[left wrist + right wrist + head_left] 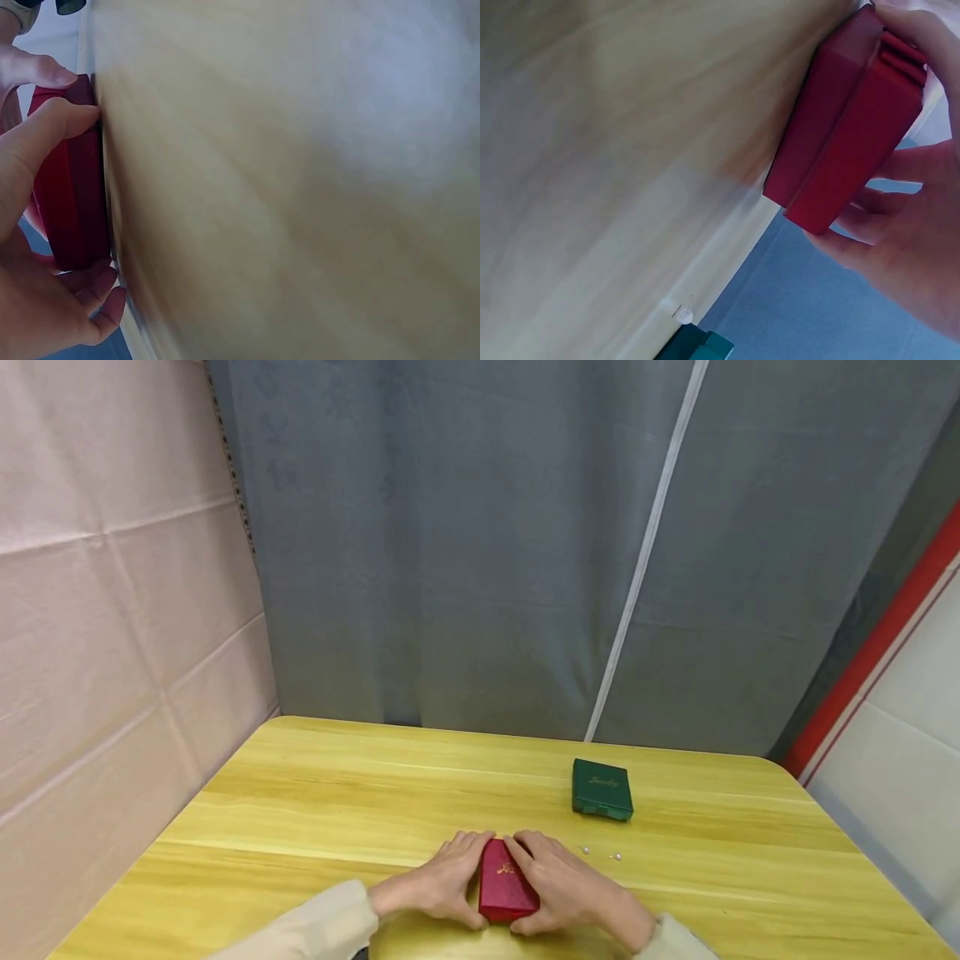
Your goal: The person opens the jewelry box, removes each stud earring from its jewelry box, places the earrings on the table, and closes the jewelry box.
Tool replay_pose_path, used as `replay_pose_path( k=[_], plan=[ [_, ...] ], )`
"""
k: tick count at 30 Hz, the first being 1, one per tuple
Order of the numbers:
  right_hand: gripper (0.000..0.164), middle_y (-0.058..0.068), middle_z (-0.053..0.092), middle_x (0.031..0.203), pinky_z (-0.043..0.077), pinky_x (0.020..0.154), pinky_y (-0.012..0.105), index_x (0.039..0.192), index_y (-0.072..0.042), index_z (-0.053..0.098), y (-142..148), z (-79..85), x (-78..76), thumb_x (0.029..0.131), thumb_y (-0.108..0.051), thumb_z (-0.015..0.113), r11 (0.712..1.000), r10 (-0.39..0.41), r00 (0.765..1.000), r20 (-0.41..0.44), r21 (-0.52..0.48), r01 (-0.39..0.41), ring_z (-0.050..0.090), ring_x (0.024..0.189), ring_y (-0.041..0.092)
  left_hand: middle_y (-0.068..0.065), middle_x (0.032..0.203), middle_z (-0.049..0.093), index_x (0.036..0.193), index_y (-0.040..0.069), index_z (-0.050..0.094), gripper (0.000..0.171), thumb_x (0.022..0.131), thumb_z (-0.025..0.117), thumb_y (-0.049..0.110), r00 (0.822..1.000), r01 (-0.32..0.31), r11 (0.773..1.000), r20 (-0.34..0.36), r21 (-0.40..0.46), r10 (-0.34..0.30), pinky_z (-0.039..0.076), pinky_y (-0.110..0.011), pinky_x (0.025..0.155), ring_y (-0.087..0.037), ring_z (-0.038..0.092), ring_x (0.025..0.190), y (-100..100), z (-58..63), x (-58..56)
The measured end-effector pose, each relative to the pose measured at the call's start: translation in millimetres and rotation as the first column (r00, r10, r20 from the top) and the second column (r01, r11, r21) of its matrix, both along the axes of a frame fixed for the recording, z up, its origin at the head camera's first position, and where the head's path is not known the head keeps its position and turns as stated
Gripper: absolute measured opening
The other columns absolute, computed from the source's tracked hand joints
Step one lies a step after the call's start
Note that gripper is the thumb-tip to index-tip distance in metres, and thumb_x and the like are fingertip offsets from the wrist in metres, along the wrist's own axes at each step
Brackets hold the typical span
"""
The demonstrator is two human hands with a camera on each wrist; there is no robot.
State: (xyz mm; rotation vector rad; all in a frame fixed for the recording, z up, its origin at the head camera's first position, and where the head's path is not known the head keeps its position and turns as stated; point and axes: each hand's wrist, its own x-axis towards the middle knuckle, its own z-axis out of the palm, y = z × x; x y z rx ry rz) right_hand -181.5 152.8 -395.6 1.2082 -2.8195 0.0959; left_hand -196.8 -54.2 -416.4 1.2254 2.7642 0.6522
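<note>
A small red jewelry box [504, 893] with gold script on its lid stands closed on the table near its front edge. My left hand [450, 878] grips it from the left, thumb at the near corner and fingers at the far end. From the opposite side my right hand [562, 883] holds it the same way, its fingers partly covering the lid. In the right wrist view, a seam runs along the side of the red box [847, 127] between lid and base. The left wrist view shows the left thumb [71, 116] against the box's near end.
Two small pearl stud earrings, one [586, 850] left of the other [617, 857], lie on the wooden table [337, 793] right of the red box. Behind them sits a closed green jewelry box [602, 789]. A grey curtain [465, 568] hangs along the table's far edge.
</note>
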Motion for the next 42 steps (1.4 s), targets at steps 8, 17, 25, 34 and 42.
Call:
replay_pose_path(
  k=[8,17,25,34,42],
  plan=[
    [0.091,0.011,0.045,0.118,0.041,0.09,0.035,0.129,0.004,0.041,-2,-1.5,-2.6,0.067,-0.059,0.064,1.0,0.016,0.999,-0.046,-0.02,-0.017,0.045,0.103,0.019,-0.008,0.12,0.043,0.132,-0.007,0.027,0.096,0.057,0.075,0.029,1.0,0.016,1.0,-0.013,0.013,-0.016,0.037,-0.032,0.089,-0.015,0.037,0.108,2,-1.8,-1.4],
    [0.088,0.012,0.048,0.116,0.043,0.087,0.034,0.126,0.004,0.044,-1,-3.5,-5.0,0.065,-0.054,0.065,0.999,0.029,0.997,-0.068,-0.028,-0.031,0.047,0.101,0.019,-0.011,0.124,0.041,0.132,-0.007,0.026,0.096,0.057,0.075,0.028,1.0,0.006,1.0,0.016,0.028,-0.007,0.036,-0.034,0.09,-0.018,0.037,0.112,4,-2.7,-1.6],
    [0.085,0.011,0.049,0.114,0.044,0.085,0.031,0.125,0.004,0.045,1,-4.2,-7.5,0.065,-0.052,0.065,0.998,0.054,0.995,-0.08,-0.037,-0.057,0.048,0.098,0.016,-0.014,0.129,0.038,0.132,-0.007,0.024,0.095,0.058,0.075,0.027,0.999,-0.01,0.999,0.045,0.04,0.008,0.035,-0.042,0.093,-0.022,0.035,0.117,5,-4.9,-1.9],
    [0.085,0.01,0.048,0.115,0.045,0.083,0.029,0.126,0.003,0.044,0,1.0,-7.7,0.068,-0.055,0.064,0.999,0.026,1.0,-0.002,-0.027,-0.027,0.048,0.098,0.016,-0.014,0.13,0.038,0.133,-0.007,0.023,0.096,0.059,0.075,0.026,0.999,-0.011,0.999,0.043,0.037,0.009,0.034,-0.037,0.093,-0.021,0.034,0.118,5,-4.6,-1.9],
    [0.089,0.008,0.048,0.116,0.045,0.078,0.023,0.128,0.003,0.042,-4,5.8,-11.5,0.068,-0.059,0.063,0.999,0.026,0.996,0.09,-0.047,-0.022,0.047,0.094,0.011,-0.009,0.125,0.041,0.131,-0.003,0.027,0.093,0.056,0.076,0.021,0.998,-0.021,0.997,0.053,0.068,0.017,0.034,-0.034,0.092,-0.016,0.036,0.112,6,-3.8,-1.3]
  ],
)
